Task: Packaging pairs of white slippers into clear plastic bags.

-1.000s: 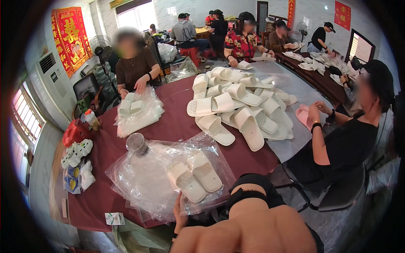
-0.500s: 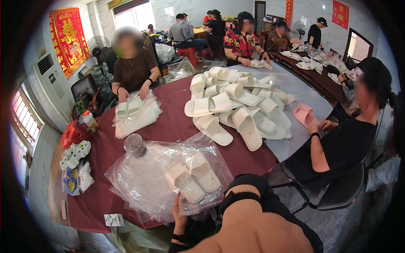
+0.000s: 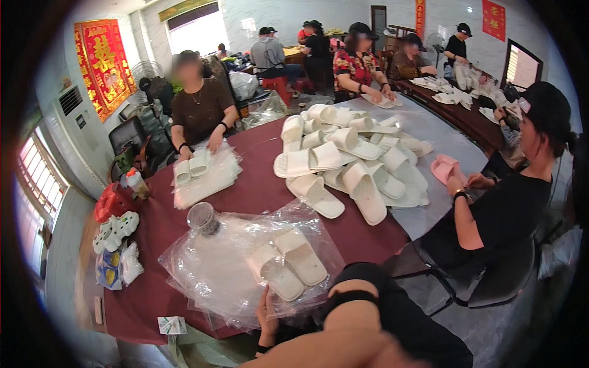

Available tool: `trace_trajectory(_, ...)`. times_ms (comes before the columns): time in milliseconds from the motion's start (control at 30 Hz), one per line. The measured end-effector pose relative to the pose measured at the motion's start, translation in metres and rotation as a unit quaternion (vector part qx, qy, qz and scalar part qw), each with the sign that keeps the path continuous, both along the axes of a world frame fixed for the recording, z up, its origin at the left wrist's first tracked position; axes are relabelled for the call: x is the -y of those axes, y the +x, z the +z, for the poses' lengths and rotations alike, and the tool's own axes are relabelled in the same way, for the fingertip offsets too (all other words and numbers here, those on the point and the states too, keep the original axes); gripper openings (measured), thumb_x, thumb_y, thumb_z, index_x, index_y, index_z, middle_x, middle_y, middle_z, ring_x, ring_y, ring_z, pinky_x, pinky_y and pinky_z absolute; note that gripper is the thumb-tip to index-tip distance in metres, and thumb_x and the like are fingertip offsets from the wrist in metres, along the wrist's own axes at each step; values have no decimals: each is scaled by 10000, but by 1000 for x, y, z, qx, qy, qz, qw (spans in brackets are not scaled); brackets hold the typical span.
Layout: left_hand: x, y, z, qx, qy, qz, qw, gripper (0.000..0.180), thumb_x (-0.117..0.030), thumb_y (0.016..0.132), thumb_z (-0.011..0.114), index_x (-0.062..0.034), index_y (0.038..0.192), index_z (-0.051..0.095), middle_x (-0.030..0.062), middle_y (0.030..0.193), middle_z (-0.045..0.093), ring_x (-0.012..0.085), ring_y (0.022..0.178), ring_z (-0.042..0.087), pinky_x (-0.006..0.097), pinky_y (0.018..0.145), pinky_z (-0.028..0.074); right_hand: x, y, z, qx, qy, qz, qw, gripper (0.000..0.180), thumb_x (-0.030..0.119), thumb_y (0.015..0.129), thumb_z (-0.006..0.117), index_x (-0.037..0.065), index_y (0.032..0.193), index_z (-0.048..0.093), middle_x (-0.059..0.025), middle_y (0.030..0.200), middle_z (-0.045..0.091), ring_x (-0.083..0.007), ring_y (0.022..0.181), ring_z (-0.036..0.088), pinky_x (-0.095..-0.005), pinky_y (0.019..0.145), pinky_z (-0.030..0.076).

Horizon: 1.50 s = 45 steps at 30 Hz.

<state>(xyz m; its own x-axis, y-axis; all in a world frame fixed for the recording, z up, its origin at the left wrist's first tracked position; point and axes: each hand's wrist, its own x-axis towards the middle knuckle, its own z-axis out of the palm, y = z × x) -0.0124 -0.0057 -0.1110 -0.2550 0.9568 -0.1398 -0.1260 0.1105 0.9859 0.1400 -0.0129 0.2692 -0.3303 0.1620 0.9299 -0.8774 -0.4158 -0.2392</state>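
Observation:
A pair of white slippers (image 3: 285,268) lies side by side inside a clear plastic bag (image 3: 335,270), on top of several flat clear bags (image 3: 205,267) at the near side of the table. My left hand (image 3: 265,319) is at the near edge of the bagged pair, its fingers closed on the plastic; part of the hand is hidden by the dark sleeve and arm. My right hand (image 3: 334,351) is raised very close to the camera at the bottom, with a black band on the wrist. Its fingers are blurred and out of sight.
A heap of white slippers (image 3: 356,159) covers the table's middle. A clear round tub (image 3: 202,219) sits on the bags' far edge. Co-workers handle slippers opposite and at right, one with a pink slipper (image 3: 446,168). White clogs (image 3: 115,232) and a red bag (image 3: 113,202) are at left.
The view has shifted a little, so the table's things appear farther right and lower. My right hand has moved down and left in the picture. My left hand stays at the bag's edge.

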Motion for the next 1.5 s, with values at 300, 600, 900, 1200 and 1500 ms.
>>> trace_trajectory(300, 1, 12, 26, -36, 32, -15, 999, 390, -182, 992, 450, 16, 1328, 458, 134, 1232, 560, 159, 1107, 528, 277, 935, 429, 7, 56, 9, -306, 82, -290, 903, 683, 604, 858, 504, 90, 1308, 515, -215, 1016, 655, -358, 946, 646, -462, 996, 412)
trace_trajectory(600, 0, 6, 12, -26, 66, -30, 997, 389, -187, 994, 435, 16, 1324, 466, 144, 1264, 543, 165, 1117, 515, 290, 953, 410, -8, 64, -44, -362, -84, -585, 720, 86, 97, 843, 549, 24, 801, 534, -86, 942, 628, -155, 877, 611, -237, 701, 452)
trace_trajectory(900, -8, 7, 38, -190, 74, -68, 977, 450, -255, 1015, 372, -17, 1397, 369, 179, 1251, 544, 188, 1074, 549, 309, 909, 451, -24, 68, -274, 552, 339, -361, 671, 315, 235, 927, 545, 19, 1155, 574, -177, 1066, 600, -321, 988, 584, -371, 849, 471)
trace_trajectory(1200, 2, 24, 53, 148, 105, -29, 983, 644, -332, 984, 449, -31, 1468, 150, 182, 1197, 562, 221, 987, 602, 328, 831, 512, -31, 45, -320, 526, 424, -613, 411, 438, 185, 839, 588, 59, 1250, 507, -126, 1312, 482, -298, 1169, 492, -427, 997, 373)
trace_trajectory(1500, 9, 29, 16, 201, 88, 25, 975, 693, -97, 909, 557, -54, 1465, 144, 180, 1239, 521, 237, 979, 590, 324, 808, 515, -54, 25, -320, 551, 406, -639, 351, 378, 193, 816, 584, 72, 1174, 564, -131, 1249, 539, -286, 1157, 508, -414, 972, 394)
